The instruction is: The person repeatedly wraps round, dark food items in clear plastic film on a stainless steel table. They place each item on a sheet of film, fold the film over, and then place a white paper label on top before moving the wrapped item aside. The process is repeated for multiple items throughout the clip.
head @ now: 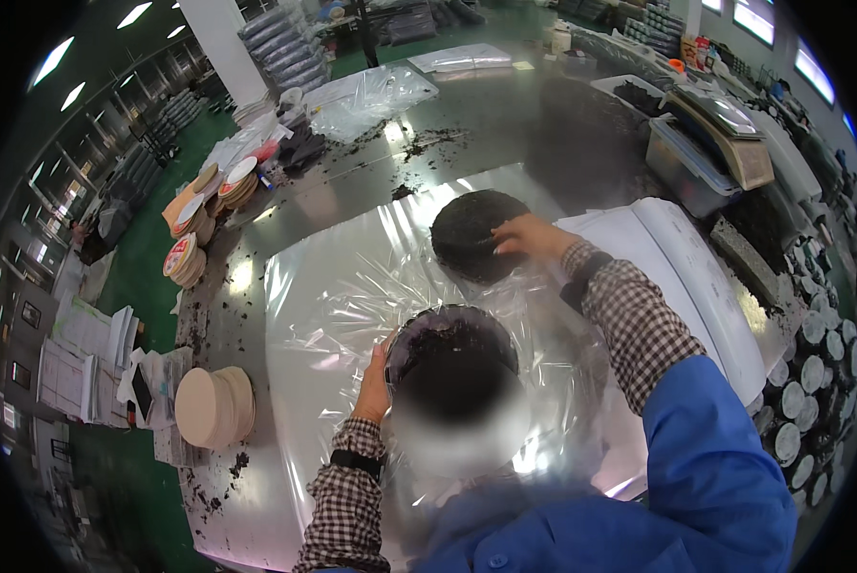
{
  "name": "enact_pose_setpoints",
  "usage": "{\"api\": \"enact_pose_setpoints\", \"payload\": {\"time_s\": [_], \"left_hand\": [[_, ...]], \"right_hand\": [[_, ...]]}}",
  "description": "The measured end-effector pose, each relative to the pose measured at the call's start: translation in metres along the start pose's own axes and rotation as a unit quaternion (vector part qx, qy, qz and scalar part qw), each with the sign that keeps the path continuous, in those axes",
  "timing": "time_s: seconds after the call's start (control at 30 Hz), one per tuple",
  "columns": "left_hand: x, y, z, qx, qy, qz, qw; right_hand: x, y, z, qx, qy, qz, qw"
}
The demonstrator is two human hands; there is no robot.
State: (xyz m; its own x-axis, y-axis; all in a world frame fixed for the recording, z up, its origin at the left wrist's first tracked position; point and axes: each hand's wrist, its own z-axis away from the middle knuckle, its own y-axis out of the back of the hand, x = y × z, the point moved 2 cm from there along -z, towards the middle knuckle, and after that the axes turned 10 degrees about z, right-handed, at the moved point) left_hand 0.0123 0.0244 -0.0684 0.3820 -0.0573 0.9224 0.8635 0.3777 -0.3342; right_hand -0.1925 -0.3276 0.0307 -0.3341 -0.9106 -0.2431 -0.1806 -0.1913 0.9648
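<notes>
Before me stands a dark round stack (436, 344) with clear plastic film around its rim; a blur hides its near part. My left hand (376, 383) is pressed against its left side. Beyond it, a black, rough-textured round cake of compressed material (464, 233) lies on the clear plastic sheet (314, 308). My right hand (532, 238) reaches over this cake, fingers bent and touching its right part. Whether those fingers pinch anything I cannot tell.
Dark crumbs (421, 143) litter the metal table (500, 132). Cream paper discs (213, 408) and label rolls (185, 258) line the left edge. White paper sheets (658, 243) lie right, near a plastic bin (686, 165) and a grey block (744, 261). Several wrapped cylinders (794, 401) are stacked beyond.
</notes>
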Motion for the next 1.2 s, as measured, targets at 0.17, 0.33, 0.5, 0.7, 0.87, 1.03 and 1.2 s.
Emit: {"api": "enact_pose_setpoints", "payload": {"time_s": [0.17, 0.33, 0.5, 0.7, 0.87, 1.03, 1.2], "left_hand": [[0.050, -0.003, 0.022, 0.110, -0.164, -0.503, 0.842], [0.139, -0.089, 0.030, 0.175, -0.267, -0.386, 0.865], [0.080, -0.138, 0.011, 0.140, -0.131, -0.741, 0.643], [0.065, -0.151, 0.039, -0.014, -0.302, -0.653, 0.695], [0.062, -0.144, 0.053, -0.009, -0.294, -0.639, 0.710], [0.055, -0.148, 0.038, 0.005, -0.246, -0.670, 0.700], [0.050, -0.145, 0.031, -0.025, -0.095, -0.762, 0.640]], "right_hand": [[-0.073, 0.088, 0.026, 0.492, -0.198, -0.251, 0.810], [-0.151, 0.008, 0.094, 0.211, 0.033, -0.162, 0.964], [-0.191, -0.012, 0.104, 0.137, -0.052, -0.183, 0.972], [-0.174, -0.025, 0.104, 0.220, -0.066, -0.139, 0.963], [-0.199, -0.020, 0.103, 0.104, -0.084, -0.101, 0.986], [-0.207, 0.005, 0.130, -0.028, 0.191, 0.131, 0.972], [-0.205, -0.016, 0.118, -0.309, 0.143, 0.201, 0.919]]}}
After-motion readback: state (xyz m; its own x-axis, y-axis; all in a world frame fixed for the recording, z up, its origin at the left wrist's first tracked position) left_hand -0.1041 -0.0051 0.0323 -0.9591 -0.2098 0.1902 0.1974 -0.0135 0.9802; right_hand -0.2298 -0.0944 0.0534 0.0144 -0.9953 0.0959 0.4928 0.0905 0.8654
